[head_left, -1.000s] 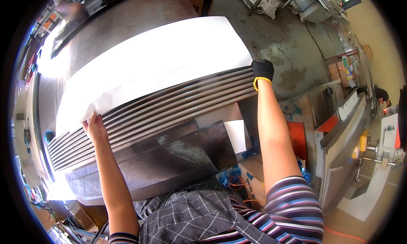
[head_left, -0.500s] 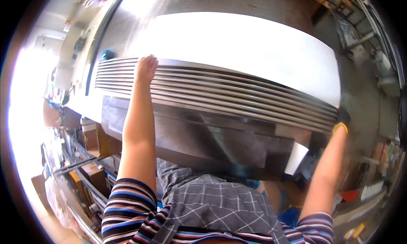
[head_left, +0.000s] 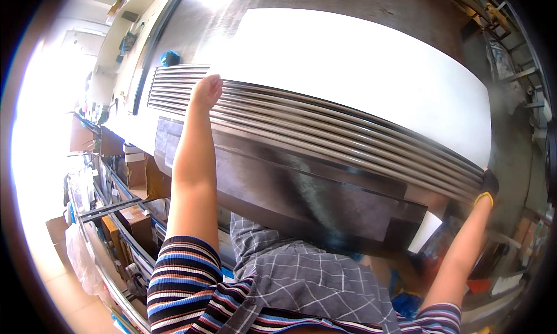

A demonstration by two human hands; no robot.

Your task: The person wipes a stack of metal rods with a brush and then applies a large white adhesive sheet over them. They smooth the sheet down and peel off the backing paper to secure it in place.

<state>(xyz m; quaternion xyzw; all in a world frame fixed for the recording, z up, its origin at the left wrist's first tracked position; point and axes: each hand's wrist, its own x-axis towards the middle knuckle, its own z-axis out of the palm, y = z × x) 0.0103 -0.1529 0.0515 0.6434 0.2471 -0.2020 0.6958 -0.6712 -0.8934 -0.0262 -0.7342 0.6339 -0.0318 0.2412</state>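
A large white sheet (head_left: 371,73) lies across the work table, its near edge running along a row of several long grey metal tubes (head_left: 325,128). My bare left hand (head_left: 208,91) is over the tubes toward their left end. Its fingers are curled closed at the sheet's near left corner. At the right end of the tubes, by the sheet's near right corner, is my right hand (head_left: 488,184) in a dark glove with a yellow cuff. Its fingers are hidden and dark. Nearer to me, a dark glossy panel (head_left: 267,180) lies along the tubes.
A small blue bundle (head_left: 170,58) sits beyond the tubes' left end. A white curled piece (head_left: 425,232) sticks out under the panel's right corner. Shelving with cardboard boxes (head_left: 137,168) stands at the left. Racks (head_left: 522,73) are at the far right.
The whole view has shifted, so the table, tubes and sheet sit further right in the picture. My left hand's fingers have curled more. Both hands stay at the sheet's near corners.
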